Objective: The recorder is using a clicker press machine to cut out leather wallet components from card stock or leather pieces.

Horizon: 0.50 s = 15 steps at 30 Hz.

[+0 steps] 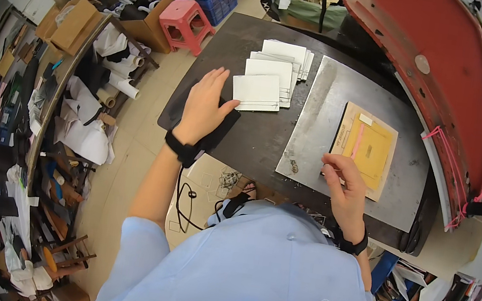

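My left hand is open, fingers stretched out, over the left part of the dark table. Its thumb lies beside the nearest stack of white rectangular sheets. Under the hand is a flat black piece. My right hand is curled, thumb and forefinger close together, at the near left edge of a wooden cutting die with a yellow face. Whatever the fingers pinch, if anything, is too small to make out. The die lies on a grey metal plate. Further stacks of white sheets stand behind the first.
A large red machine arm curves over the table's far right side, with pink cord tied to it. Beyond the table's left edge stand a pink stool and a blue crate. Cluttered shelves fill the left.
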Tool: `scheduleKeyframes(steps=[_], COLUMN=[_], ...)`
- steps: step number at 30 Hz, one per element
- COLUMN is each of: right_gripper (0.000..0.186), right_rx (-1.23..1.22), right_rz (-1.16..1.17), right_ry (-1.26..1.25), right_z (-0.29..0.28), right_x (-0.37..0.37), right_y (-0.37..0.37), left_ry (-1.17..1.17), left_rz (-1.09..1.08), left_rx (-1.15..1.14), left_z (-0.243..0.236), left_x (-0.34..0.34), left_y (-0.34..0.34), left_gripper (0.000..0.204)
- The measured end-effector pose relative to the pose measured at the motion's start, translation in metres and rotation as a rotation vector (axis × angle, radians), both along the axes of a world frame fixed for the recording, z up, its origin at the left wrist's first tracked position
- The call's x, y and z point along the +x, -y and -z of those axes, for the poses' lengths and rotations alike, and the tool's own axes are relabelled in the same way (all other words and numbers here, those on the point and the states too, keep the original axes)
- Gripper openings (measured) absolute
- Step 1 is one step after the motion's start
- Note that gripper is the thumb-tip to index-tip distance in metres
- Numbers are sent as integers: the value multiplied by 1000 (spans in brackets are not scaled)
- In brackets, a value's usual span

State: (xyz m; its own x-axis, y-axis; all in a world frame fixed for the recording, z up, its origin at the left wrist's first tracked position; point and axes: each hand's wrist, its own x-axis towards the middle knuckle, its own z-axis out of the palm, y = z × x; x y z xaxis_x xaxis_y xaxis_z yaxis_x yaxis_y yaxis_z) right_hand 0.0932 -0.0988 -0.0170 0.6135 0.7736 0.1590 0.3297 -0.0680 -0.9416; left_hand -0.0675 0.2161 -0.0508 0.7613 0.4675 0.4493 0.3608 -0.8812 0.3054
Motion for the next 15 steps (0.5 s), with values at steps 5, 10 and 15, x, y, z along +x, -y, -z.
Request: scheduleKeyframes(steps=[5, 10, 15], right_gripper=[19, 19, 20], right_rx=[-19, 9, 30], right_rz=[56, 200, 235], right_ry=[83, -85, -236], right_z=[-5, 5, 6], right_x=[1, 9, 12], right_y=[12, 41, 55], left_ry=[-237, 11, 322], left_rz=[54, 158, 145], left_rx=[-147, -367, -943], left_z=[1, -23, -73], left_x=[36, 36, 47], left_y=[-13, -16, 39], left_gripper=[58, 21, 16])
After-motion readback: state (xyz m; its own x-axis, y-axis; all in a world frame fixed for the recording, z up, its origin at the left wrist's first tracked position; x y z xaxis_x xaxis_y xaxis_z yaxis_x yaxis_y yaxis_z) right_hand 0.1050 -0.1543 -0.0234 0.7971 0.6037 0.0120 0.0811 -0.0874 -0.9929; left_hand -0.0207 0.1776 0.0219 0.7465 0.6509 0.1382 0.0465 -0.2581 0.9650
